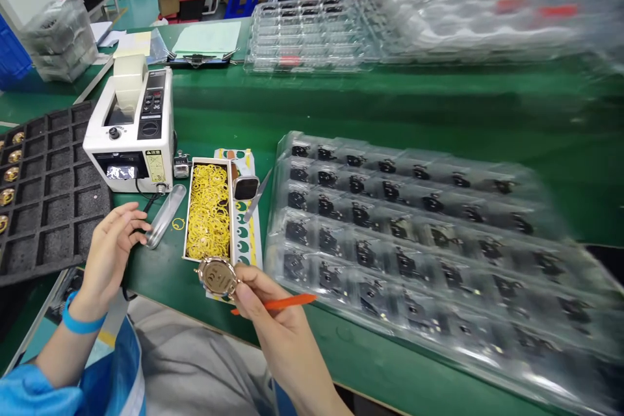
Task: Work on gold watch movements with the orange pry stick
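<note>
- Right hand [275,315] clenched here, pinching a round gold watch case [218,277] between thumb and fingers, and a slim orange plastic stick [287,301] is tucked into the same grip!
- That case sits at the left side of the grip, its round face tilted up toward the camera, with dark marks on it too small to read.
- The stick's long axis runs nearly level across the view, poking out on both sides of the fingers, its longer end pointing right.
- Over to the left hand [110,253]: it's empty, fingers relaxed and slightly curled, a blue wristband [82,320] at the wrist.
- The case lies between the two hands, right hand touching it, left hand apart and clearly the farther one.
- Just past the left fingertips, a clear plastic tube [166,216] lies at a slant on the green workbench [439,117].
- Straight ahead of the case, an open box of yellow rings [208,211], packed full, with a square-faced watch [246,187] just beside it.
- Behind that box, a small tally counter [181,164] and a white tape dispenser [129,123].
- Far left, a black foam tray [49,201] with gold discs [10,174] in its edge pockets.
- Right side, a big clear blister tray [390,234] loaded with dark parts, and more clear trays [312,32] up at the back of the bench!
</note>
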Tool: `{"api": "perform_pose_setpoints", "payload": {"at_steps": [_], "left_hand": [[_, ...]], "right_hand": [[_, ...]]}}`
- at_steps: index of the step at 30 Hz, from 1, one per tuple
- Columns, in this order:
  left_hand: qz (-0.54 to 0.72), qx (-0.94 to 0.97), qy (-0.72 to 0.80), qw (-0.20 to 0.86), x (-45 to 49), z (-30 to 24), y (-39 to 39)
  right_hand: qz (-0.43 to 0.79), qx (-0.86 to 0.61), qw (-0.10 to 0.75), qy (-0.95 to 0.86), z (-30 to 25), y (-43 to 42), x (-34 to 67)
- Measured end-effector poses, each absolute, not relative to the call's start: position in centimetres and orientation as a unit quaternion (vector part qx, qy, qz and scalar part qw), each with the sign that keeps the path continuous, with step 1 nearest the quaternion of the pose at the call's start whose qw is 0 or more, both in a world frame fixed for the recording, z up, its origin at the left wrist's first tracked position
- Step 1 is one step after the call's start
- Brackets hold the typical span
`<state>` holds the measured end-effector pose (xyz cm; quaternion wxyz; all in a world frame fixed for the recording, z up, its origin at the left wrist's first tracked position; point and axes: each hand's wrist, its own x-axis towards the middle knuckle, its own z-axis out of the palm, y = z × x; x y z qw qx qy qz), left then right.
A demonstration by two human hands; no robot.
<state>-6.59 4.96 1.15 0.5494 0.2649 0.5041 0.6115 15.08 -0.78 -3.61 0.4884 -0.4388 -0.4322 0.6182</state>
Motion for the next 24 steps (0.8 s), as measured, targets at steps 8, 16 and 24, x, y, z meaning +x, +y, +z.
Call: {"api": "perform_pose_setpoints", "payload": {"at_steps": [8,16,24], "left_hand": [[0.627,0.206,0.510,0.552,-7.4,1.9,8.9],[0.630,0.201,0.542,0.519,-7.2,3.5,10.8],[0.641,0.208,0.544,0.501,-7.4,3.5,11.3]], "right_hand": [[0.618,-0.399,0.513,-0.443,-3.2,-1.0,15.7],[0.676,-0.333,0.520,-0.402,-2.8,-0.8,16.0],[0.691,-0.321,0.487,-0.426,-1.0,-0.2,16.3]]}}
